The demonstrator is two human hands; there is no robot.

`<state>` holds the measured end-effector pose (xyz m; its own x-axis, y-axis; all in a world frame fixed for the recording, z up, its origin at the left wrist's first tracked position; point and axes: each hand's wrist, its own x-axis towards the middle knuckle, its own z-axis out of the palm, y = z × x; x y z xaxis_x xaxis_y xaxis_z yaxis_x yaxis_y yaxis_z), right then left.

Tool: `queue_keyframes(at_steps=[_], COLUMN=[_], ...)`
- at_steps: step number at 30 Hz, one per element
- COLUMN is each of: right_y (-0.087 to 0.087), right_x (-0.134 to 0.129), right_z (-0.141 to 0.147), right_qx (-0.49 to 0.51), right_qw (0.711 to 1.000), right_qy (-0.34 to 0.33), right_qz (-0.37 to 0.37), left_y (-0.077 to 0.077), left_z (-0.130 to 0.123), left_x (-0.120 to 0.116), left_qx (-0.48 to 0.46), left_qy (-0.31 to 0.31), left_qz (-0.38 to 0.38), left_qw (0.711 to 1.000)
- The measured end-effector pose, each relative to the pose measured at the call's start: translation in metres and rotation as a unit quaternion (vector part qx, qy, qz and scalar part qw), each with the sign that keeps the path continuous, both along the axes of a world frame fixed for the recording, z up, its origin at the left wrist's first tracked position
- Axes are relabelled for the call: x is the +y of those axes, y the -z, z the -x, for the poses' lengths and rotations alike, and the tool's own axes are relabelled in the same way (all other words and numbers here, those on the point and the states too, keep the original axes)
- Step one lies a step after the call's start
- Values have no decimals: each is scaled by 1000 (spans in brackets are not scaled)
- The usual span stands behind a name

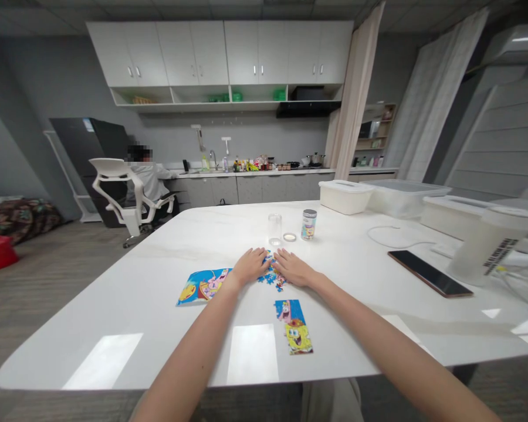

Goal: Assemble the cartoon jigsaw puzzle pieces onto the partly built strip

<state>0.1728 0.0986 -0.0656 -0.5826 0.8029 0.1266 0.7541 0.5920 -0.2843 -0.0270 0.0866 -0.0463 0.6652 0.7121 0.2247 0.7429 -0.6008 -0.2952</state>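
Both hands rest palm down on a small pile of loose jigsaw pieces (271, 278) in the middle of the white table. My left hand (250, 265) lies on the left of the pile with its fingers stretched out. On the other side, my right hand (293, 266) is also flat, its fingers pointing inward over the pieces. A partly joined puzzle section (294, 328), with a yellow and a pink cartoon figure, lies nearer to me. Left of my left hand is a blue cartoon picture sheet or bag (202, 285), partly covered by my forearm.
Beyond my hands stand a clear jar (274, 228), a ring-shaped lid (289, 237) and a cartoon-printed can (308, 225). At right lie a phone (429, 273), a large white cup (493, 246), cables and white bins (345, 196). Someone sits in a white chair (129, 187) far left.
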Motion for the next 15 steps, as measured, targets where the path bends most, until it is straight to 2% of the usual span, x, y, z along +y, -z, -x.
queue_keyframes(at_steps=[3, 5, 15], right_y=[2, 2, -20], right_x=[6, 7, 1], right_z=[-7, -11, -25], right_qx=[24, 45, 116], right_qw=[999, 998, 987], right_qy=[-40, -38, 89], right_qz=[-3, -8, -60], left_y=[-2, -4, -15], left_z=[-1, -1, 3], left_x=[0, -1, -9], left_qx=[-11, -25, -80], left_qy=[10, 4, -70], left_qz=[1, 4, 44], left_qw=[1000, 1000, 993])
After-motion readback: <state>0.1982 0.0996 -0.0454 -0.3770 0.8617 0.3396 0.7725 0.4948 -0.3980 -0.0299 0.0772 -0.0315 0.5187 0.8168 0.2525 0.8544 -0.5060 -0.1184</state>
